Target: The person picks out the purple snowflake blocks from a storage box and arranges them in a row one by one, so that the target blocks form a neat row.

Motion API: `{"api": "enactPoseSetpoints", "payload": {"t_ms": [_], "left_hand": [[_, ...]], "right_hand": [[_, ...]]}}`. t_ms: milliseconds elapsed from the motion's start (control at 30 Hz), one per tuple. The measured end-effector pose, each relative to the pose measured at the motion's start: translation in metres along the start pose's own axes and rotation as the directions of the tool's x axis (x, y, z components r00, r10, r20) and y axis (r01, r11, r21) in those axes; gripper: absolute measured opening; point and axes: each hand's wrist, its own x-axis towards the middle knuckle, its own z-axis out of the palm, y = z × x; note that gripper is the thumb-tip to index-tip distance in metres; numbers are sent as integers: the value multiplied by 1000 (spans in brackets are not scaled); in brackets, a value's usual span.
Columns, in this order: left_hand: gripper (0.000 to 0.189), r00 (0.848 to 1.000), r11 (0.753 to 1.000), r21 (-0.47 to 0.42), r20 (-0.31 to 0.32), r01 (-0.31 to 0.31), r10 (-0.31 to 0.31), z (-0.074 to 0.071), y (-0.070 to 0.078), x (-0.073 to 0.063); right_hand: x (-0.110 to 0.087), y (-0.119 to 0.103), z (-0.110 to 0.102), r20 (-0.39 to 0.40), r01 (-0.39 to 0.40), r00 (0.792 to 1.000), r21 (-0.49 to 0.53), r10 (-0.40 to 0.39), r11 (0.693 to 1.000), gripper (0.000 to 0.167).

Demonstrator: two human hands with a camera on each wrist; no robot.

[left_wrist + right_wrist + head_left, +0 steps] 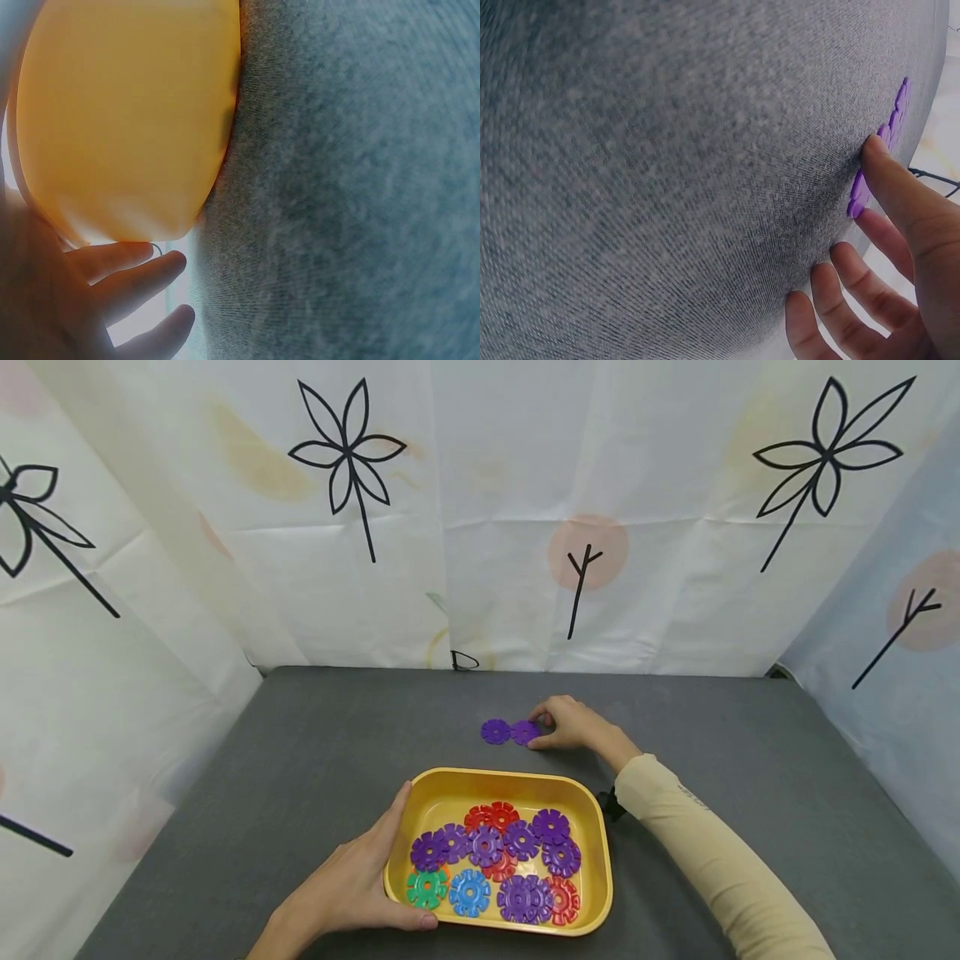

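Two purple notched plastic discs [496,732] lie side by side on the grey table, edges meeting. At the right-hand purple disc [524,733], my right hand [573,724] pinches the rim between thumb and index finger; the other fingers spread out beside it in the right wrist view. My left hand [358,868] grips the left end of a yellow tray [600,860], thumb along its front side and fingers by the back corner. Inside the tray are several purple discs [486,844], some red discs [564,900], a green disc [427,889] and a blue disc [469,892].
The grey table [337,727] runs back to a white cloth wall [510,460] printed with flowers and trees. Similar cloth closes off the left and right sides. A black strap [611,806] is at the right wrist, beside the tray's right edge.
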Motion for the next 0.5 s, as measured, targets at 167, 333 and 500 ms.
{"api": "enactPoseSetpoints", "payload": {"t_ms": [167, 333, 500], "left_hand": [[146, 1000, 1000, 7, -9, -11, 11, 0, -1, 0], [145, 1000, 1000, 6, -10, -14, 14, 0, -1, -1], [145, 1000, 1000, 4, -9, -15, 15, -1, 0, -1]], "right_hand": [[1, -2, 0, -6, -3, 1000, -2, 3, 1000, 47], [1, -4, 1, -7, 6, 1000, -12, -6, 1000, 48], [1, -4, 1, -9, 17, 1000, -10, -17, 1000, 48]]}}
